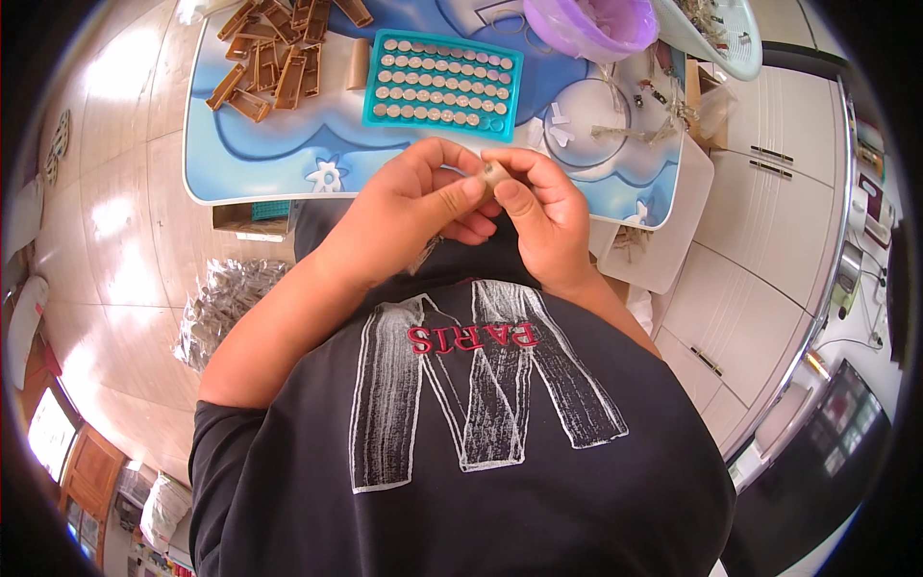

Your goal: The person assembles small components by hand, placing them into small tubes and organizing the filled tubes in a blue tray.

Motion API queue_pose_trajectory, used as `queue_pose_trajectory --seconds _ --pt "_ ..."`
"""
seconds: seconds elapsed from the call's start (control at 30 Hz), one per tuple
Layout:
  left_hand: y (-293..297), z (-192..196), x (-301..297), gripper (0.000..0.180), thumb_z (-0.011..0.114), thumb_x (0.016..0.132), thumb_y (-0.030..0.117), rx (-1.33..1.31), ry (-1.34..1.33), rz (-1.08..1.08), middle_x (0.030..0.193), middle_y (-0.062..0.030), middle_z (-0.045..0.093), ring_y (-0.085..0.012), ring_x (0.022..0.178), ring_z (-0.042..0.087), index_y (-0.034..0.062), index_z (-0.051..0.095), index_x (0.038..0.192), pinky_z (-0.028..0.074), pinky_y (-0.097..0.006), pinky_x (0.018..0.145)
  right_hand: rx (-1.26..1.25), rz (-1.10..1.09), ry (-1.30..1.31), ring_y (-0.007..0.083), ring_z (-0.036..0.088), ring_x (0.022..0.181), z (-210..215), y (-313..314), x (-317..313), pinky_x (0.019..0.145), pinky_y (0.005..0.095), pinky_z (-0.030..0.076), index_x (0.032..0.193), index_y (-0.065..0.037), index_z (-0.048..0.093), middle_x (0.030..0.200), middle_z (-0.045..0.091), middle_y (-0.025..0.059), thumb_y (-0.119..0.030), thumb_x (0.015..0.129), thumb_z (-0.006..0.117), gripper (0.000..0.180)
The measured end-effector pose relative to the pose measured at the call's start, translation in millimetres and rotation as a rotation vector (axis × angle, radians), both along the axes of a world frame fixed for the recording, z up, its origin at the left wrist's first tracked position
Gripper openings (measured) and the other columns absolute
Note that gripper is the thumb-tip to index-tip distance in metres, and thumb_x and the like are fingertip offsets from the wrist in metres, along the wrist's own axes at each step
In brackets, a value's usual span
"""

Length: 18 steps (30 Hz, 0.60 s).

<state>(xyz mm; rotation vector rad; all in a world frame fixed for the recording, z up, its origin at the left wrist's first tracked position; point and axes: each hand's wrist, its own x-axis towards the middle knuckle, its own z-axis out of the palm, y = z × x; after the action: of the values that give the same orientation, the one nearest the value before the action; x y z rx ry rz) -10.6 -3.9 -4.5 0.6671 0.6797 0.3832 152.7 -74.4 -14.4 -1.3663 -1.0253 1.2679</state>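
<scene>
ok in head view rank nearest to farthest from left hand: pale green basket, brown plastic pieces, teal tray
1. Teal tray, just beyond the left hand
2. Brown plastic pieces, upper left
3. Pale green basket, upper right

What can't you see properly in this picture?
All in the head view:
Small piece: the left hand and right hand cover part of it.
Purple bowl: cut off by the top edge.
Brown parts: the top edge cuts off the pile.
Shiny heap: the left forearm hides some.
Discs: any markings are too small.
</scene>
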Motion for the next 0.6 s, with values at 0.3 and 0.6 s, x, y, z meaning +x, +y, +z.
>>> queue_pose_trajectory --seconds 0.3,0.6 --pt "8 4 5 0.040 0.049 0.094 0.018 -0.152 -0.051 0.033 0.096 -0.0097 0.061 -0.0126 0.072 0.063 0.0040 0.042 0.131 0.055 -0.025 0.066 0.380 -0.011 -1.383 0.0343 0.039 0.116 -14 -3 46 0.096 0.0427 0.030 0.115 -0.007 0.060 0.124 0.048 0.0103 -0.055 0.082 0.050 0.059" --pt "13 -7 3 0.034 0.044 0.096 0.022 -0.336 -0.140 0.106 0.094 -0.0111 0.060 -0.0158 0.074 0.064 0.0016 0.046 0.123 0.055 -0.026 0.066 0.228 -0.193 -0.186 0.0218 0.048 0.110 -8 2 59 0.092 0.0339 0.035 0.114 0.001 0.057 0.113 0.058 0.0102 -0.042 0.088 0.055 0.050"
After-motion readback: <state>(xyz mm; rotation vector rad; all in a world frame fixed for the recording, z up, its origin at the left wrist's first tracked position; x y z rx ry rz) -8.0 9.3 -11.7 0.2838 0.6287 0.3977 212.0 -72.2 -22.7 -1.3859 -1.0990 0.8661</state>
